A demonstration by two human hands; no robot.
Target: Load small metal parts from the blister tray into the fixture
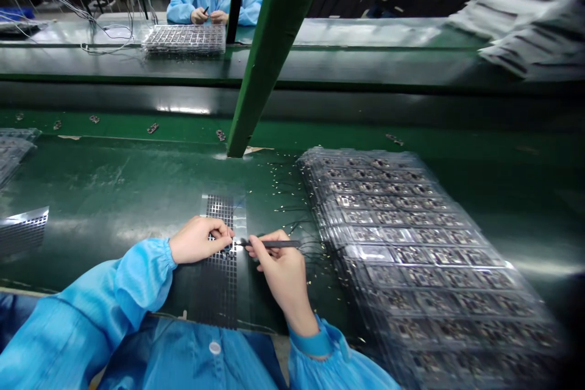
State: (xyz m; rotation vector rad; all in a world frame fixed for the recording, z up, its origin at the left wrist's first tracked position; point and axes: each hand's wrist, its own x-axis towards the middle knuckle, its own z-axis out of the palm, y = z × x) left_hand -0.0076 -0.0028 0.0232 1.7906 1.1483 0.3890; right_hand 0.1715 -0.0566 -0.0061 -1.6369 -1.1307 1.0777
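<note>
My left hand (198, 241) rests on a clear plastic sheet with a dark grid of tiny cells (220, 280), its fingertips near the sheet's middle. My right hand (278, 262) pinches black tweezers (274, 244), whose tip meets the sheet beside my left fingertips. What lies at the tip is too small to tell. To the right stands a tall stack of clear trays (411, 250) holding rows of small metal-and-dark parts. Both blue smock cuffs show at the bottom.
The green workbench (105, 195) has tiny loose bits scattered around the stack. A green post (274, 49) slants across it. Beyond, a co-worker's hands (208, 15) hold a small dark tool near another tray stack (184, 39). A blurred striped cloth (525, 18) fills the upper right.
</note>
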